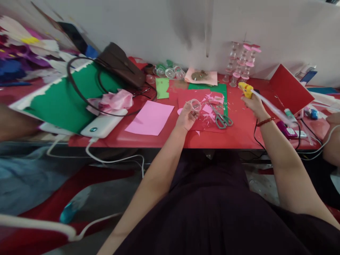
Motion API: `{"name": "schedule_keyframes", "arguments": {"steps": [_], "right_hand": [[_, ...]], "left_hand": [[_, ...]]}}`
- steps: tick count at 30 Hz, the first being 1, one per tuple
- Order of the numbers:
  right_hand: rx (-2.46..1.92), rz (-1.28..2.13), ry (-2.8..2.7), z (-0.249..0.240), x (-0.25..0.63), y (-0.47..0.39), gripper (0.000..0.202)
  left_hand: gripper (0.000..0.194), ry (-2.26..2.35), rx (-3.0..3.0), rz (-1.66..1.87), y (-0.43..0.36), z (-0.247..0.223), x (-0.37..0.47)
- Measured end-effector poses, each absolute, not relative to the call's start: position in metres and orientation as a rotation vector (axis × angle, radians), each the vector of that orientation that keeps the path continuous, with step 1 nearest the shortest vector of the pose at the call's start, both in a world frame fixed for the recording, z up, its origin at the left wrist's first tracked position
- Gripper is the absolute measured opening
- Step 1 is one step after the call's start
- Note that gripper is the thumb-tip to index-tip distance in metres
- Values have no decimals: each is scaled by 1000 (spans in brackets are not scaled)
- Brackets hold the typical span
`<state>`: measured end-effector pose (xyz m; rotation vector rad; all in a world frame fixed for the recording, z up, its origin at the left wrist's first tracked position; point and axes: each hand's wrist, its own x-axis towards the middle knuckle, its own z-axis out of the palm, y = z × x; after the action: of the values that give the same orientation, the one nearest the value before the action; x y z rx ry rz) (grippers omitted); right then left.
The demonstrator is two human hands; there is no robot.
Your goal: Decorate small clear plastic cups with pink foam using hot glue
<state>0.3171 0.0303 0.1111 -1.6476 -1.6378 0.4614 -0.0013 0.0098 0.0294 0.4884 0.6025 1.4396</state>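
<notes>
My left hand (pixel 187 117) holds a small clear plastic cup (pixel 196 105) by its side, above red sheets strewn with pink paper scraps (pixel 208 109). My right hand (pixel 253 102) is wrapped round a yellow glue gun (pixel 245 90), with a long translucent glue stick (pixel 273 108) reaching back from it over the wrist. Between the hands, gray-handled scissors (pixel 223 118) lie on the scraps. A pink sheet (pixel 149 118) rests on the red table (pixel 212 141) to the left of my left hand.
Stacked clear cups with pink discs (pixel 245 62) stand by the wall. Left are a white power bank (pixel 105 124), green board (pixel 71 94), pink ribbon (pixel 117 101) and brown bag (pixel 120 65). A red board (pixel 290 90) leans at right. Other people's arms show at both sides.
</notes>
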Motion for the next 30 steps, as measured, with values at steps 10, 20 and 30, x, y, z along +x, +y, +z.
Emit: {"name": "schedule_keyframes", "arguments": {"steps": [10,20,30], "right_hand": [[-1206,1136,-1255,79,193,-66,49],[-1053,1150,-1302,62,177,-82,59],[-1096,1041,-1426,53,166,-84,55]], "left_hand": [[17,495,544,1367,4,28,-7],[15,486,582,1318,3,27,-7],[37,384,684,1250,5,20,-10]]}}
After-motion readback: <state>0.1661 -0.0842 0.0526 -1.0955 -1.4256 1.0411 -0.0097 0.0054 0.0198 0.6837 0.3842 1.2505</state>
